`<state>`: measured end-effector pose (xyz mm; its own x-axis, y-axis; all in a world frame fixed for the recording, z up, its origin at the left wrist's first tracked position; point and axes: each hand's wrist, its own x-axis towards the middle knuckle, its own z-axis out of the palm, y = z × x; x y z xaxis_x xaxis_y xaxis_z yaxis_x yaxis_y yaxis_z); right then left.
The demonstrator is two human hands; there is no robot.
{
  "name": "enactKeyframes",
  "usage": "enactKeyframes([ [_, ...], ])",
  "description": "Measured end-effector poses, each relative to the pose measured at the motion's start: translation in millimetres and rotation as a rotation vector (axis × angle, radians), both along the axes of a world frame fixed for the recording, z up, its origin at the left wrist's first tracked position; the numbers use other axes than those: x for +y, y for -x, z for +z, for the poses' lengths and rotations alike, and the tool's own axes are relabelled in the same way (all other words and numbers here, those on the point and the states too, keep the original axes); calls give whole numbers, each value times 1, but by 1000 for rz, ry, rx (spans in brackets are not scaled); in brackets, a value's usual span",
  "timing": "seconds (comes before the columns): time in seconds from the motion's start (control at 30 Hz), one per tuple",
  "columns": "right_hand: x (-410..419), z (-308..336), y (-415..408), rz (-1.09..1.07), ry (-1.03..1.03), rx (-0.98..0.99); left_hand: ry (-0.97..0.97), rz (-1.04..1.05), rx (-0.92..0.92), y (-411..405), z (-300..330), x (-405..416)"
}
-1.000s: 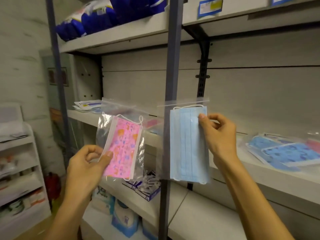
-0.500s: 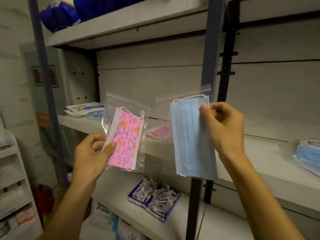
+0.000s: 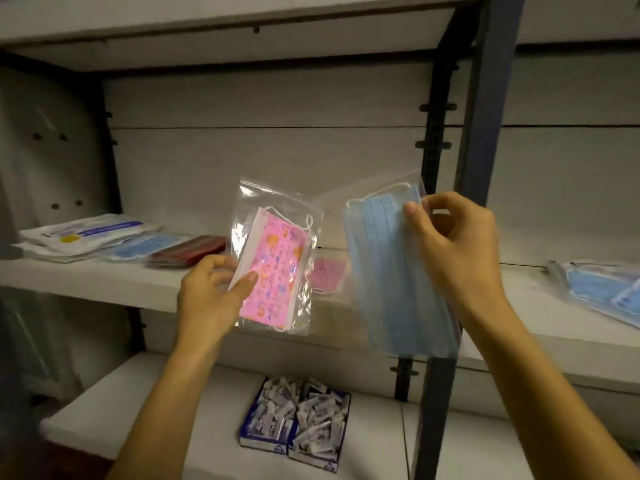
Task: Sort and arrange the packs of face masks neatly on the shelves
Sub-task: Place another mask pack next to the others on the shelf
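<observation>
My left hand pinches a clear bag holding a pink patterned mask pack at its lower left edge, in front of the middle shelf. My right hand pinches a clear bag of plain blue masks by its upper right corner, so it hangs tilted. Both packs are held in the air, side by side. On the shelf behind lie another pink pack, a dark red pack, a blue pack and white-wrapped packs.
A dark metal upright runs down the shelving right of my right hand. More blue mask packs lie on the right shelf section. Two blue boxes of small sachets sit on the lower shelf. An upper shelf spans overhead.
My view has swung left and down, so the middle shelf's left section now fills the frame. Both hands still hold their packs; the blue pack now hangs more tilted.
</observation>
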<state>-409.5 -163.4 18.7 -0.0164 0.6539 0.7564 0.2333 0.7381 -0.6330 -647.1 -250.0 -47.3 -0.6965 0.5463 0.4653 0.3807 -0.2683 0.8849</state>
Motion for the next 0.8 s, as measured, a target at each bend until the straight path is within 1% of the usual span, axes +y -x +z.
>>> enactKeyframes([
  [0.23,-11,-7,44,-232,52,-79,34,-146,68,48,11,31],
  [0.43,-28,-9,53,-368,49,-54,61,-269,23,56,7,68],
  [0.57,-29,-7,58,-427,55,-64,102,-289,32,54,6,88],
  [0.8,-10,-9,65,-457,71,-83,199,-233,115,49,11,114],
])
